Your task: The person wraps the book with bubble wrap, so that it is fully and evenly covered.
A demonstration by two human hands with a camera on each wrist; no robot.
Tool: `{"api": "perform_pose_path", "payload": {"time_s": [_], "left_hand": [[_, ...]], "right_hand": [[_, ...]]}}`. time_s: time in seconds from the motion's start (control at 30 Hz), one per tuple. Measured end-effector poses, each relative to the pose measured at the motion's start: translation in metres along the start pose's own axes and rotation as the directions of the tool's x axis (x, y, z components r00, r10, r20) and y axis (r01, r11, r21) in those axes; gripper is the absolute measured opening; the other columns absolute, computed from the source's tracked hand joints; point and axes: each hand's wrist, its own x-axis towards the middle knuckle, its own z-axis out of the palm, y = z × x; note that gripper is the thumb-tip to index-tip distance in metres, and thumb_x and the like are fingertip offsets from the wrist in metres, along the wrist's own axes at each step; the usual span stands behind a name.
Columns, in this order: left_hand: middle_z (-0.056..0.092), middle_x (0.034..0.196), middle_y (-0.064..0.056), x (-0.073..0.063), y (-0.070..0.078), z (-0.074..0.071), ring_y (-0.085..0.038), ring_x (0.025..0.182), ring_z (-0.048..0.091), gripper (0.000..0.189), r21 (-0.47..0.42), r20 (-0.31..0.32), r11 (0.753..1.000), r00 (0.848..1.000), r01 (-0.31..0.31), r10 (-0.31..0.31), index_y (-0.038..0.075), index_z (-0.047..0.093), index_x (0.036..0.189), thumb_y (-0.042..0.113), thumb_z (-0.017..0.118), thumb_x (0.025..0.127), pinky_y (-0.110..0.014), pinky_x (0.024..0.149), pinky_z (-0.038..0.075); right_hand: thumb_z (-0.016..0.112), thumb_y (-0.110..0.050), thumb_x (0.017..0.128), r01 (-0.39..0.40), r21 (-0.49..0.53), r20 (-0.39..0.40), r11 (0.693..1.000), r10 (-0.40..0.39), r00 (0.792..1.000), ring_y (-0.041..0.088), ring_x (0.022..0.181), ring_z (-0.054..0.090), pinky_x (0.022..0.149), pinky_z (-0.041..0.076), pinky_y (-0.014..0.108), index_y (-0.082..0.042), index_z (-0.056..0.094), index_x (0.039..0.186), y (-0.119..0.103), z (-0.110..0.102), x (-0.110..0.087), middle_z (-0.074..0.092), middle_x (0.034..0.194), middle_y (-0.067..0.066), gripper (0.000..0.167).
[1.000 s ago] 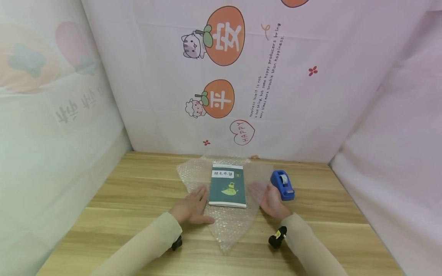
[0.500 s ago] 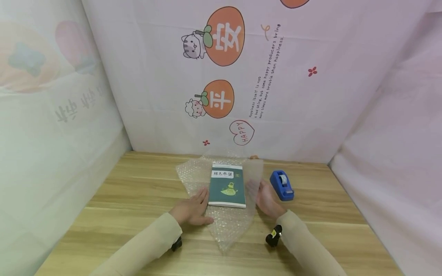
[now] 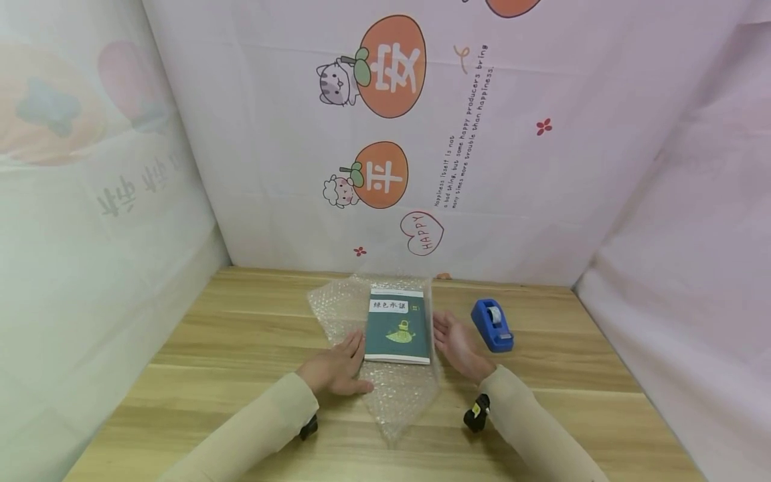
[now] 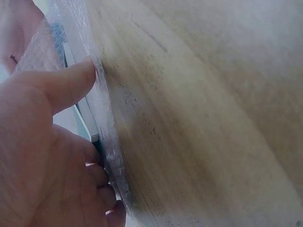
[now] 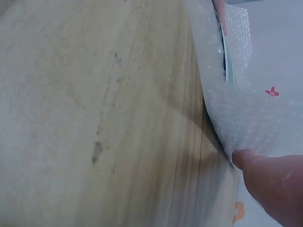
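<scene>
A green book with white strips at its top and bottom (image 3: 385, 338) lies on a sheet of clear bubble wrap (image 3: 400, 398). My left hand (image 3: 333, 368) lies flat on the wrap, fingertips at the book's left edge and thumb pointing right below its lower corner. On the other side, my right hand (image 3: 458, 345) stands on its edge with fingers extended against the wrap, whose right side rises steeply along the book. In the right wrist view, the thumb (image 5: 258, 165) touches the raised wrap. The left wrist view shows the left thumb (image 4: 71, 85) over the near part of the sheet.
A blue tape dispenser (image 3: 492, 325) with a roll of tape stands right of my right hand on the wooden table (image 3: 241, 328). Printed white cloth (image 3: 494, 227) hangs behind the table, and more cloth walls close off both sides.
My right hand has moved left toward the book, bringing the right side of the bubble wrap from spread out to upright beside it. The left hand has stayed in place.
</scene>
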Motion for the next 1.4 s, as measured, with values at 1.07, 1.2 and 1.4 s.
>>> {"api": "perform_pose_path", "payload": {"time_s": [1.07,1.2,1.4], "left_hand": [[0.011,0.176,-0.027,0.004,-0.001,0.002,-0.038,0.166,0.013,0.099,0.010,0.009,1.000,1.000,-0.013,0.013,-0.009,0.021,0.164,0.058,0.059,0.103,-0.047,0.135,0.024],[0.007,0.176,-0.027,0.009,-0.005,0.008,-0.038,0.166,0.011,0.099,0.008,0.006,1.000,1.000,-0.016,0.016,-0.009,0.018,0.165,0.058,0.056,0.104,-0.047,0.135,0.022],[0.009,0.177,-0.025,0.007,-0.004,0.004,-0.038,0.166,0.013,0.101,0.016,0.010,1.000,1.000,-0.007,0.007,-0.008,0.020,0.165,0.062,0.056,0.102,-0.046,0.135,0.024]], "right_hand": [[0.032,-0.038,0.116,0.319,-0.919,0.338,0.231,0.047,0.940,0.039,0.166,0.006,0.135,0.016,0.057,0.003,0.014,0.167,0.009,0.007,-0.011,0.003,0.178,0.021,0.068],[0.032,-0.042,0.116,0.344,-0.934,0.349,0.093,0.042,0.936,0.038,0.166,0.008,0.135,0.020,0.055,0.001,0.015,0.168,0.015,0.005,-0.011,0.006,0.178,0.020,0.070],[0.033,-0.043,0.115,0.356,-0.932,0.353,-0.070,0.055,0.934,0.038,0.166,0.009,0.134,0.022,0.053,0.002,0.014,0.168,0.020,0.009,-0.011,0.007,0.178,0.022,0.072]]}}
